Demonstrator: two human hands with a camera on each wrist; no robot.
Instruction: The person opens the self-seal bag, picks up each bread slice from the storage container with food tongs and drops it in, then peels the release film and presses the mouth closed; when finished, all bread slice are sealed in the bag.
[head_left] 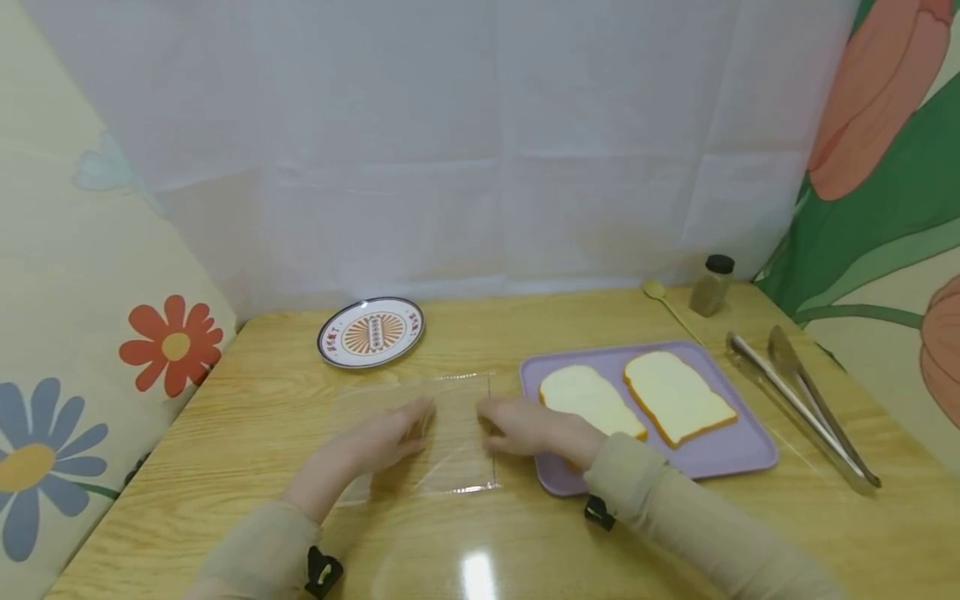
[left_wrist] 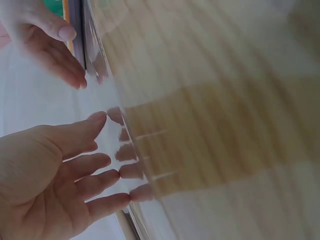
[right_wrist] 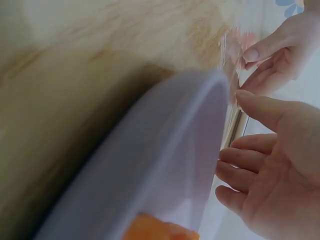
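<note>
Clear sheet (head_left: 457, 446) lies flat on the wood-look counter (head_left: 187, 467), between the hands, its edges picked out by glints. The left hand (head_left: 378, 437) is over its left part, fingers slightly bent; in the left wrist view those fingertips meet their own reflections in the glossy surface. The right hand (head_left: 528, 423) has its fingertips at the sheet's right edge, though whether they touch it I cannot tell. Each grip is loose and fairly wide, with nothing held, the two palms turned toward each other.

Just beside the sheet's right edge is a lilac tray (head_left: 753, 454); the right forearm crosses above its left end. On it two bread slices (head_left: 678, 396) lie side by side, the left one partly hidden by that arm. Right of the tray are metal tongs (head_left: 802, 408), their arms spread apart toward the far side.

Farther back on the left, beyond the sheet, is a round plate (head_left: 371, 333) with an orange sunburst print. Behind the tray lies a spoon (head_left: 655, 290), and near it a black-capped jar (head_left: 710, 292). White cloth (head_left: 450, 167) hangs at the back.
</note>
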